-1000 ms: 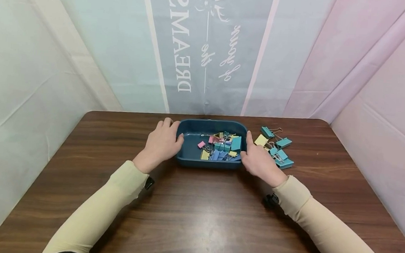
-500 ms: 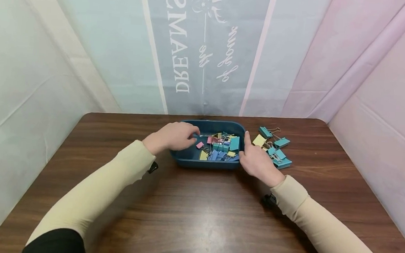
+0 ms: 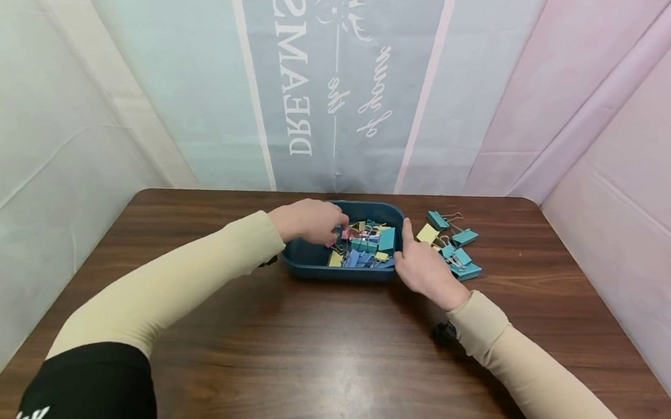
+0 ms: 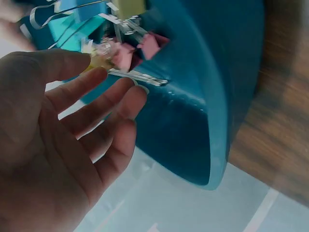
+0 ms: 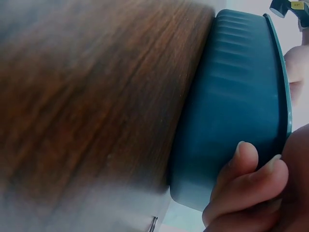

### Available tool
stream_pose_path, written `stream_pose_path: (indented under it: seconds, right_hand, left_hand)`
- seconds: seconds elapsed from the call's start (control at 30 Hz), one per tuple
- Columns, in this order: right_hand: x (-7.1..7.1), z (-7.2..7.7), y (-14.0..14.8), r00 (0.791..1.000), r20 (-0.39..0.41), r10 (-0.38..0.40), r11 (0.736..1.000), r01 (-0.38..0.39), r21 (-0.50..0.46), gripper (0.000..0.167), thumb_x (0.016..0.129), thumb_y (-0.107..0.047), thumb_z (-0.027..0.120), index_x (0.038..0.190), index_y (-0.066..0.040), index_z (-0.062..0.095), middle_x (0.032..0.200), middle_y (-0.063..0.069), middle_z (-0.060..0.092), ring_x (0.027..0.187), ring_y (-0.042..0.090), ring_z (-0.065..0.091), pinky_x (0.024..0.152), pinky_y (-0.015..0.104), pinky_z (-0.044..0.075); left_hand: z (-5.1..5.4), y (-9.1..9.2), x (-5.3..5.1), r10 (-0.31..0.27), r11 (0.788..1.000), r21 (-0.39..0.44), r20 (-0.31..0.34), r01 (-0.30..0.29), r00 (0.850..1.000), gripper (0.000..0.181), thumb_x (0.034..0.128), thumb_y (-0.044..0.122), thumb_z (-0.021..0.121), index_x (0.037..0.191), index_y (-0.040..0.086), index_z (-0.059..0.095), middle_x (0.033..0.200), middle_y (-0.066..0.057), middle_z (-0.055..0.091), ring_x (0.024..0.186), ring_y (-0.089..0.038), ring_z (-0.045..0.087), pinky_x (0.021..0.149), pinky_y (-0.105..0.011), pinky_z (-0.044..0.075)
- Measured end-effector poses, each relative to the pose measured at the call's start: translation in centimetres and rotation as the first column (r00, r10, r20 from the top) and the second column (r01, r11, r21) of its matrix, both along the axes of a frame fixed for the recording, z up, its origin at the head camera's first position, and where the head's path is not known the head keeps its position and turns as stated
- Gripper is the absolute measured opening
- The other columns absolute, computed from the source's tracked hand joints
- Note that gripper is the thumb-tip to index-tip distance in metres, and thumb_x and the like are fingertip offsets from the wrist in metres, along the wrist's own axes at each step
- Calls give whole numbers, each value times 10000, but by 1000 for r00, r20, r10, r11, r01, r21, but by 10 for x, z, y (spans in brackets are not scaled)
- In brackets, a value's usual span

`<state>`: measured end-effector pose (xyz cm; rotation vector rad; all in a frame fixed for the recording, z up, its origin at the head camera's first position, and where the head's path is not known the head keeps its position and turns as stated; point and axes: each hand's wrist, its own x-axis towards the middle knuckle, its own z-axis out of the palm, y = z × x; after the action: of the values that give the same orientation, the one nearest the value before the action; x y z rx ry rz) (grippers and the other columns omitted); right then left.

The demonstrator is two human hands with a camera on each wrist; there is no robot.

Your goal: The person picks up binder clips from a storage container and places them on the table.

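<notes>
A dark teal plastic tray point(image 3: 337, 273) stands near the table's far edge, with pink, yellow, blue and teal binder clips point(image 3: 363, 244) heaped toward its right side. My left hand point(image 3: 310, 221) reaches over the left wall into it. In the left wrist view, its relaxed fingers point(image 4: 104, 96) are at the pink clips point(image 4: 150, 46) and a yellow one; blur hides whether thumb and forefinger touch any. My right hand point(image 3: 425, 268) holds the tray's right end, forefinger along the rim. In the right wrist view, curled fingers point(image 5: 248, 186) press against its outer wall.
Beside the tray on the right lies a loose pile of teal binder clips point(image 3: 462, 260) with a yellow one point(image 3: 427, 233). The brown wooden table point(image 3: 325, 351) ends at the back against a printed curtain point(image 3: 343, 106). White curtains hang on both sides.
My left hand has left the tray's left wall and moved right, over the rim to the pink clips. My right hand stays at the right end.
</notes>
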<state>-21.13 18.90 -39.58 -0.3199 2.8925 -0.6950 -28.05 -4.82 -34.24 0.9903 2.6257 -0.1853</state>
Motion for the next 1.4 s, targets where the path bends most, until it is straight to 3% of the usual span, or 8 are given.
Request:
stream_pose_path:
  seconds: [0.13, 0.33, 0.63, 0.87, 1.0, 1.13, 1.27, 1.4]
  right_hand:
    - [0, 0, -1, 1000, 5, -2, 1000, 2, -10, 735, 1024, -207, 422, 1569, 34, -10, 545, 62, 514, 399, 222, 462, 397, 318, 342]
    - [1, 1, 0, 1000, 9, -12, 1000, 12, -10, 737, 1023, -212, 421, 1570, 31, -9, 554, 65, 518, 408, 225, 472, 406, 323, 354]
    - [0, 0, 0, 1000, 7, -6, 1000, 6, -18, 739, 1024, -211, 416, 1569, 29, -22, 546, 60, 515, 398, 220, 461, 400, 321, 346]
    - [1, 0, 1, 1000, 9, -9, 1000, 9, -29, 741, 1023, -208, 416, 1570, 24, -27, 546, 64, 515, 397, 223, 458, 402, 327, 353]
    - [0, -1, 1, 1000, 15, -16, 999, 17, -35, 741, 1023, -212, 415, 1573, 16, -24, 552, 66, 522, 404, 229, 474, 409, 332, 368]
    - [1, -1, 1, 1000, 21, -17, 999, 18, -44, 740, 1025, -213, 410, 1574, 10, -33, 557, 69, 525, 407, 233, 479, 413, 337, 377]
    - [1, -1, 2, 1000, 22, -17, 999, 18, -49, 739, 1028, -211, 400, 1573, 6, -50, 556, 70, 525, 403, 231, 475, 414, 338, 377]
    - [1, -2, 1, 1000, 18, -14, 999, 15, -48, 740, 1027, -213, 396, 1572, 5, -55, 556, 69, 524, 402, 226, 471, 416, 337, 374]
  left_hand:
    - [-6, 5, -1, -37, 994, -100, 32, 40, 999, 397, 1005, 209, 535, 1398, 171, 576, 1314, -33, 591, 1047, -170, 552, 961, -362, 470]
    - [-10, 11, 2, -107, 974, -195, 40, 112, 993, 381, 993, 157, 557, 1373, 165, 584, 1254, -35, 604, 959, -180, 551, 871, -326, 494]
    - [-15, 12, 4, -177, 966, -195, -18, 170, 984, 401, 985, 138, 629, 1382, 161, 589, 1237, -40, 637, 943, -167, 578, 949, -339, 502]
    - [-15, 11, 5, -188, 962, -214, -72, 169, 980, 260, 953, 183, 670, 1207, 126, 676, 1061, -30, 678, 806, -162, 597, 819, -305, 542]
    - [-6, 3, 4, -160, 970, -200, -110, 136, 981, 206, 929, 194, 680, 1124, 133, 700, 978, -10, 656, 758, -156, 581, 737, -295, 537]
    - [11, -15, 2, -120, 986, -132, -150, 100, 981, 91, 899, 179, 676, 977, 134, 688, 871, -3, 622, 719, -169, 570, 658, -315, 518]
    - [28, -43, 0, -47, 999, -5, -146, 46, 988, 62, 859, 164, 682, 832, 150, 628, 784, 5, 592, 687, -184, 552, 616, -328, 477]
    - [38, -80, 1, -8, 996, 89, -151, 22, 989, 97, 831, 139, 673, 773, 155, 598, 735, 16, 573, 664, -186, 534, 613, -340, 446]
